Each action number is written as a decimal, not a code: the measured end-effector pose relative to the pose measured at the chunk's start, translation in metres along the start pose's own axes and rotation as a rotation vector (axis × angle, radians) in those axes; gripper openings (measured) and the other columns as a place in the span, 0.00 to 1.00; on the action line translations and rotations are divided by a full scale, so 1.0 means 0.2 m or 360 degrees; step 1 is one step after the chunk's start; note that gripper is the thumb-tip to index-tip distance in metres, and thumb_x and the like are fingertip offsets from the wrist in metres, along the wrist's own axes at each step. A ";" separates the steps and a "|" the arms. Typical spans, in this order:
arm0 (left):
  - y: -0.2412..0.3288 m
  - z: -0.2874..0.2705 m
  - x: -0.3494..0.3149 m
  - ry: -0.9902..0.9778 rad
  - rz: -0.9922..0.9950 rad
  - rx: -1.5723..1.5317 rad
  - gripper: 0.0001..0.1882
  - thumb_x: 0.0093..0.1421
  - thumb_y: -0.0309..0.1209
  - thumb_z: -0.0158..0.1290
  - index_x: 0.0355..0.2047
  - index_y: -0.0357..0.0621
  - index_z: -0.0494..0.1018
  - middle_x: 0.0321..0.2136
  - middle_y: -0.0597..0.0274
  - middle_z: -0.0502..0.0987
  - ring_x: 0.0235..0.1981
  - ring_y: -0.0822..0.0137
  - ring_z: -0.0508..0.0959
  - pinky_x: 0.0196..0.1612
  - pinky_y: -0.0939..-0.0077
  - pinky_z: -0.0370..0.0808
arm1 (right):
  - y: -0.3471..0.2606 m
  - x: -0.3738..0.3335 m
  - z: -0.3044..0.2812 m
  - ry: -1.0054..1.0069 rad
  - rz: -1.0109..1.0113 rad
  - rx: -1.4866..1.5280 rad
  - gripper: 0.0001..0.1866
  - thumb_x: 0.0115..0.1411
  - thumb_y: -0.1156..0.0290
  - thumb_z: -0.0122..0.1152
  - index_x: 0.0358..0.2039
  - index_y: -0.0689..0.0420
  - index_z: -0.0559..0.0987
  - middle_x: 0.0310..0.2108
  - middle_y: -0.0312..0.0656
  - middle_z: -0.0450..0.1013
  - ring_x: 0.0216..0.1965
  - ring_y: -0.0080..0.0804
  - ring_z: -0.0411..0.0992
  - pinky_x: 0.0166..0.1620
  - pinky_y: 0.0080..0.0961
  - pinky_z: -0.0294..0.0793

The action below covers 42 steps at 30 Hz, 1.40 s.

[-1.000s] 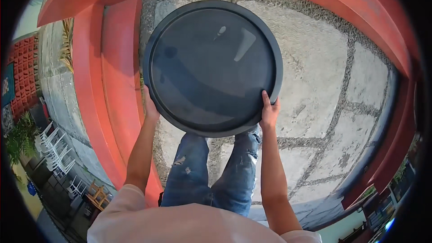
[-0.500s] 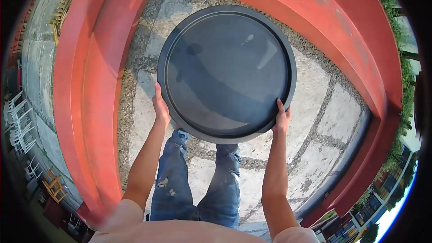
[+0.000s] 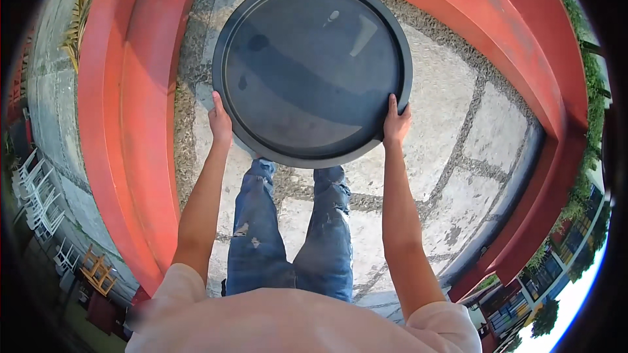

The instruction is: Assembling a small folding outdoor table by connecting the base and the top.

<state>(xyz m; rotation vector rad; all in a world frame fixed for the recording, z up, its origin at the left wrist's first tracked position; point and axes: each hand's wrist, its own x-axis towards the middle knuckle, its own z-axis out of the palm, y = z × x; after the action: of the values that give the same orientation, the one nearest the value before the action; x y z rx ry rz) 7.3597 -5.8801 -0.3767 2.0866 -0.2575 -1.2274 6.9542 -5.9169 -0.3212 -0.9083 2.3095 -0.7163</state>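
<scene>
A large round black tray (image 3: 311, 78) with a raised rim is held out in front of me, above the paved ground. My left hand (image 3: 221, 121) grips its lower left edge, thumb along the rim. On the lower right edge, my right hand (image 3: 396, 124) has its thumb over the rim; the other fingers are mostly hidden beneath. A few dark and pale marks show on the tray's face, along with a broad shadow. My legs in torn blue jeans (image 3: 261, 235) are below the tray.
Low red walls (image 3: 458, 19) curve around the stone paving (image 3: 451, 124) at the left, far side and right. White chairs (image 3: 39, 196) and a wooden chair (image 3: 98, 271) stand beyond the left wall. Green plants (image 3: 592, 150) line the right wall.
Both hands have moved the tray farther away from my body and slightly left in the view. The grip on its edge is the same.
</scene>
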 end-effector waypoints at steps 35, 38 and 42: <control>0.21 -0.02 0.06 0.0211 0.0192 -0.0236 0.41 0.56 0.64 0.40 0.24 0.29 0.73 0.23 0.60 0.73 0.28 0.67 0.71 0.38 0.74 0.67 | -0.23 0.00 0.15 0.0028 -0.0089 0.0191 0.24 0.55 0.55 0.60 0.37 0.69 0.74 0.30 0.54 0.74 0.31 0.42 0.72 0.38 0.37 0.68; 0.21 0.01 0.06 0.0226 0.0266 -0.0290 0.41 0.57 0.63 0.41 0.31 0.26 0.74 0.30 0.56 0.77 0.33 0.66 0.74 0.42 0.75 0.68 | -0.23 0.01 0.16 -0.0028 -0.0076 0.0396 0.24 0.55 0.56 0.60 0.39 0.68 0.74 0.31 0.53 0.74 0.33 0.43 0.72 0.40 0.35 0.68; 0.21 0.03 0.02 0.0201 0.0233 -0.0516 0.38 0.59 0.59 0.41 0.39 0.27 0.72 0.38 0.56 0.77 0.37 0.66 0.76 0.43 0.76 0.70 | -0.22 0.00 0.14 0.0013 -0.0032 0.0227 0.22 0.54 0.57 0.61 0.34 0.68 0.74 0.30 0.54 0.74 0.33 0.44 0.73 0.39 0.35 0.69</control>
<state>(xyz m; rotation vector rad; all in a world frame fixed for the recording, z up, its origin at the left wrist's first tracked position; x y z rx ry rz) 7.3630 -5.9153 -0.3545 1.8217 -0.1398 -0.9746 6.9928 -5.9521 -0.3122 -0.8660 2.2265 -0.8827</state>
